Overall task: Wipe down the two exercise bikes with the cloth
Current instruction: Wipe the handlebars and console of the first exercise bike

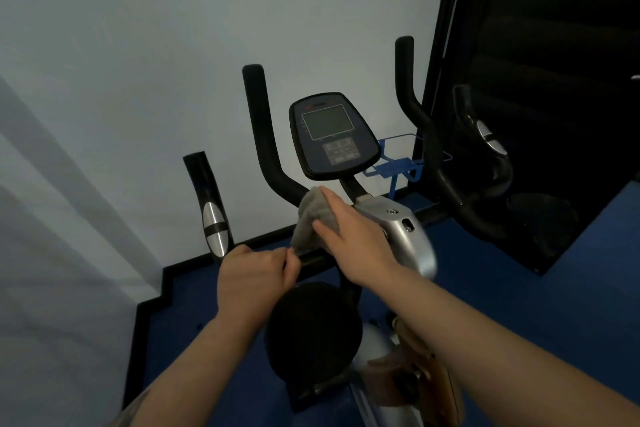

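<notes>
An exercise bike point(398, 229) stands in front of me with black handlebars, a silver stem housing and a dark console point(332, 135). A grey cloth point(311, 218) is pressed against the handlebar bar just left of the stem. My right hand point(356, 239) lies over the cloth and grips it. My left hand point(252, 274) is closed around the lower left handlebar bar, and its fingertips pinch the cloth's bottom corner. The black saddle point(311, 329) sits below my hands. Only one bike is in view.
A white wall point(138, 80) rises behind the bike and on the left. A dark panel with a black frame point(554, 80) stands at the right. A blue wire bottle holder point(394, 163) hangs beside the console. Blue floor point(554, 288) with black skirting surrounds the bike.
</notes>
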The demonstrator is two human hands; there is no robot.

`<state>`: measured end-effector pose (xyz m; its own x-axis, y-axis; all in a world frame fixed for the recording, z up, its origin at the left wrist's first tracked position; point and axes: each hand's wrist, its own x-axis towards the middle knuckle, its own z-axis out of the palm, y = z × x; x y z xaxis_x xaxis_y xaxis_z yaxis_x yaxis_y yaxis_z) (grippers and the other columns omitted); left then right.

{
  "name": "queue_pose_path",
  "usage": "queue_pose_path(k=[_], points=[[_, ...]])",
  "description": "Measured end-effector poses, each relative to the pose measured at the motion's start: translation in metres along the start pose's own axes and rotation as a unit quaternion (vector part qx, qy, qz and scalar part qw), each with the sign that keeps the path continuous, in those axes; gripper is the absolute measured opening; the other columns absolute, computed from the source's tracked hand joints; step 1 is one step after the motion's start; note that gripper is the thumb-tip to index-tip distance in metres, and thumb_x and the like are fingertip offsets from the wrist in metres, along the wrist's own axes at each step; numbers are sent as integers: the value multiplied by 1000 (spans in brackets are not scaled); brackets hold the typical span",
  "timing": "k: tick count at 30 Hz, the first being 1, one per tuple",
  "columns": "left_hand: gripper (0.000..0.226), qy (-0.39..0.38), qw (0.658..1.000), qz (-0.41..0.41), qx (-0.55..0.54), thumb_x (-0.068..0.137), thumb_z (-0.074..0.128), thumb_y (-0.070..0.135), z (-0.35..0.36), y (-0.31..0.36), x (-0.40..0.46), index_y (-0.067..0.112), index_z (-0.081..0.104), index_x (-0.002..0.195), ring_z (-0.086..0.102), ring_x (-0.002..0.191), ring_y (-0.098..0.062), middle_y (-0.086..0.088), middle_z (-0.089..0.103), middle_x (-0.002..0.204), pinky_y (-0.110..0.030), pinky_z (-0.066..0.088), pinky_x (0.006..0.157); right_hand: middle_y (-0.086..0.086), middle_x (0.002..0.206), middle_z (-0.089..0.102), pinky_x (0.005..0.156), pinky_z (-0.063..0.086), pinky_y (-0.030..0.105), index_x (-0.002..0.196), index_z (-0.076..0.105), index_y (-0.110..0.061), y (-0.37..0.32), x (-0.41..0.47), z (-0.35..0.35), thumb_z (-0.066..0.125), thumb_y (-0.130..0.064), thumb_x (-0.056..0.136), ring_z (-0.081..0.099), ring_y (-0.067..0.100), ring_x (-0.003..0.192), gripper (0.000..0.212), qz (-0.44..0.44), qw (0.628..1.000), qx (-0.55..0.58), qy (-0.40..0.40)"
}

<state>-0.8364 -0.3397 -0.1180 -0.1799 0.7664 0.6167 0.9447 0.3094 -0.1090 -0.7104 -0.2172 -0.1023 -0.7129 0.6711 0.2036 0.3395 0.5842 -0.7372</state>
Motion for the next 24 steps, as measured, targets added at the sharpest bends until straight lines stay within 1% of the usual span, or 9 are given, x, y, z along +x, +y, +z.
queue_pose_path(k=[2,4,8,10,12,15,17,19,24], points=[[44,-3,1000,-5,-7,87,40,26,0,0,1,22,43,43,30,27,-19,4,41,33,-24,30,48,-1,131,52,88,41,27,151,12,-42,4,-14,0,47,-39,98,54,16,114,63,-37,999,-10,-2],[45,5,1000,-9,-10,87,41,26,3,0,1,21,43,42,29,27,-19,3,41,33,-25,31,48,0,131,53,94,46,35,151,12,-41,3,-6,-3,45,-39,99,55,18,115,62,-35,999,-22,-19],[43,8,1000,1,1,86,43,25,3,0,-1,22,43,43,28,28,-16,4,41,34,-24,23,52,1,119,64,94,47,43,142,35,-33,-9,22,-9,45,-44,99,60,23,109,46,15,998,30,-60],[43,4,1000,-3,6,85,43,26,0,0,0,21,45,42,29,28,-18,3,42,34,-23,22,52,1,119,64,92,48,40,142,35,-35,-12,15,-7,44,-46,99,60,23,109,46,16,1000,5,-25],[44,2,1000,-1,5,85,43,27,0,0,1,20,47,42,32,27,-21,1,42,33,-24,23,51,0,130,57,93,46,37,149,25,-37,-10,-2,-4,44,-42,100,57,21,114,53,-2,999,-32,8],[44,-2,1000,4,5,85,42,26,-1,-1,2,19,47,42,33,27,-22,1,42,33,-25,27,48,-10,140,45,96,43,29,151,18,-42,-4,-20,-12,46,-30,101,50,9,118,58,-43,999,3,-25],[44,-3,1000,4,3,86,42,26,-1,-1,2,20,46,42,32,26,-21,2,41,33,-25,28,48,-14,136,47,97,44,24,146,29,-46,1,-20,-30,47,-19,101,48,3,119,56,-27,995,75,-52],[44,-6,1000,5,1,87,41,27,-1,-1,1,21,45,43,31,27,-19,3,41,33,-24,27,49,-9,126,57,92,50,24,138,43,-43,5,-16,-49,48,-11,100,55,7,115,50,6,990,136,-34],[44,8,1000,3,0,86,42,27,0,-2,0,21,42,42,28,27,-17,5,39,33,-22,21,53,-12,108,61,78,52,16,137,42,-34,4,-9,-92,55,-4,92,62,-1,92,56,33,990,133,37]])
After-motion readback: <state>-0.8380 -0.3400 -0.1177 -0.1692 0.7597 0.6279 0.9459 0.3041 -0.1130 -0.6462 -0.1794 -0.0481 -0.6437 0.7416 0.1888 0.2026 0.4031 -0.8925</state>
